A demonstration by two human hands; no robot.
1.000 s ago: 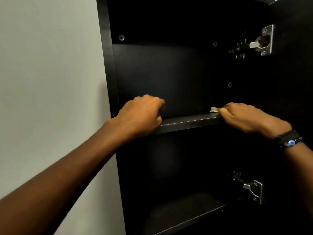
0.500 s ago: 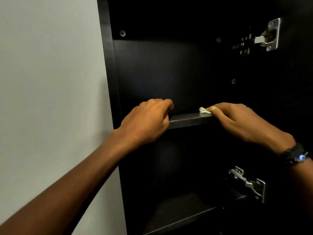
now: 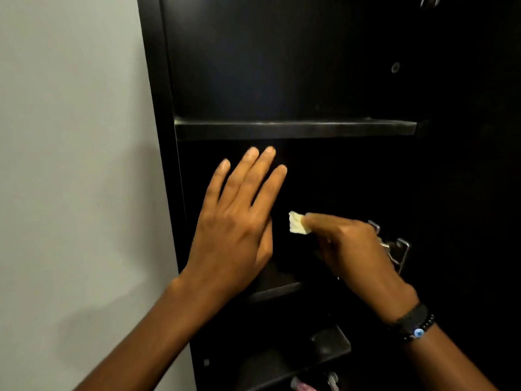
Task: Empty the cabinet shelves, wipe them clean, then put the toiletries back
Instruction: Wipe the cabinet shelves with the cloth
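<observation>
Dark open cabinet [image 3: 158, 136], tall, filling the middle and right of the view, set against a pale wall [image 3: 70, 165] on the left. Inside, an upper shelf [image 3: 296, 129] running level from left to right with nothing on its visible top. Below and nearer, the front edge of a lower shelf [image 3: 276, 289], mostly hidden behind the hands.

Left hand [image 3: 234, 230] raised in front of the compartment between the two shelves, back toward the camera, fingers straight and close together, pointing up and a little to the right, holding nothing. Contact with the cabinet not clear.

Right hand [image 3: 352, 249] just to its right and slightly lower, blurred, fingers curled and pinching a small pale wipe [image 3: 296, 226] at their tips. Dark beaded bracelet [image 3: 414, 323] with a blue bead on that wrist.

Metal hinge [image 3: 400, 249] on the right wall of the cabinet, partly behind the right hand.

Wipe held in the air within the same compartment, above the lower shelf and apart from it. Free end sticking out to the left of the right fingertips, toward the left hand, near that hand's thumb side without touching. Visible part squarish, its flat face toward the camera; true long axis not readable, the rest being buried in the fingers.
</observation>
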